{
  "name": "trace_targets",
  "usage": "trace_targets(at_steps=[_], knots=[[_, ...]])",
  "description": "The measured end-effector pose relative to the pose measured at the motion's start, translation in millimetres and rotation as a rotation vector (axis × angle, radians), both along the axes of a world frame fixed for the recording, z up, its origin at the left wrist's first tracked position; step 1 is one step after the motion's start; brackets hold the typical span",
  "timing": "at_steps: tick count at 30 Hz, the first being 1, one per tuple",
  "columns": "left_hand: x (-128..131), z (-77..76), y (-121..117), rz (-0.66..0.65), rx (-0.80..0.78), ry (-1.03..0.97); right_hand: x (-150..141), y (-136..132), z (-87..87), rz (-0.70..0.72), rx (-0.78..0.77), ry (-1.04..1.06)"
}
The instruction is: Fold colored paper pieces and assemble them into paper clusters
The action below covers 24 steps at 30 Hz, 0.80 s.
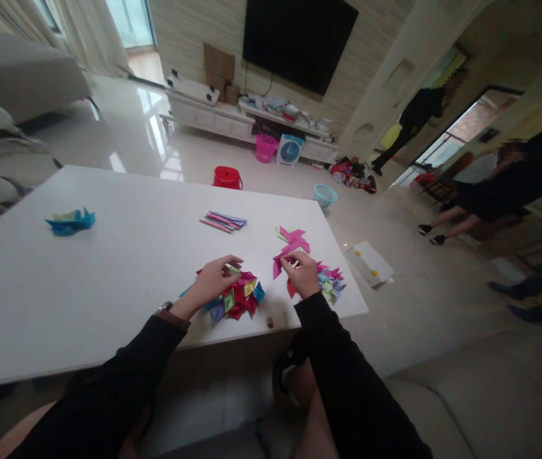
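Observation:
My left hand (211, 284) hovers over a pile of folded coloured paper pieces (240, 299) in red, blue, green and yellow. Its thumb and fingers are apart, and a pale green scrap shows between them, probably part of the pile. My right hand (303, 275) pinches a pink folded paper piece (277, 266) between thumb and fingertips. Just beyond it lie more pink folded papers (294, 237). Partly behind my right wrist is a second heap of folded papers (332, 282) in pink, pale blue and green.
On the white table (132, 274) lie a stack of paper strips (224, 221) and a blue-green paper bundle (71, 221). A small brown bit (270, 322) sits at the near edge. Beyond stand a red bucket (227, 178) and a light-blue basket (325, 196). People stand at the right.

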State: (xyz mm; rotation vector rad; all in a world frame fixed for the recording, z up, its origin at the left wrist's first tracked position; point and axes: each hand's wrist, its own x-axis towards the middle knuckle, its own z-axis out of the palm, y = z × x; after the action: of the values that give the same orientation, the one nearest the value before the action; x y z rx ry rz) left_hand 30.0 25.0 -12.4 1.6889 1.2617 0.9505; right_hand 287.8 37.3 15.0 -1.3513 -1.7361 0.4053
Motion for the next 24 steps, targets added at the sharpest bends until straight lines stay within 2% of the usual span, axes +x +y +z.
trace_targets(at_steps=[3, 6, 7, 10, 14, 19, 24], knots=[[-5.0, 2.6, -2.6, 0.022, 0.061, 0.047, 47.8, 21.4, 5.1, -0.193, -0.010, -0.095], [-9.0, 7.7, -5.1, 0.030, 0.074, 0.079, 96.4, 43.4, 7.6, -0.318, -0.205, -0.320], [-10.3, 9.2, -5.6, 0.028, 0.074, 0.084, 109.9, 49.9, 7.5, -0.344, -0.277, -0.391], [-15.2, 12.3, -5.8, 0.016, 0.086, 0.093, 137.0, 67.3, 4.8, -0.371, -0.365, -0.502], [-24.0, 11.6, -4.6, 0.014, 0.109, 0.107, 143.2, 92.2, -5.8, -0.377, -0.441, -0.606], [-32.9, 9.1, -2.0, 0.025, 0.131, 0.150, 128.0, 124.0, -27.8, -0.368, -0.507, -0.687], [-37.6, 14.7, -2.1, 0.018, 0.148, 0.190, 117.2, 129.6, -52.9, -0.381, -0.582, -0.753]])
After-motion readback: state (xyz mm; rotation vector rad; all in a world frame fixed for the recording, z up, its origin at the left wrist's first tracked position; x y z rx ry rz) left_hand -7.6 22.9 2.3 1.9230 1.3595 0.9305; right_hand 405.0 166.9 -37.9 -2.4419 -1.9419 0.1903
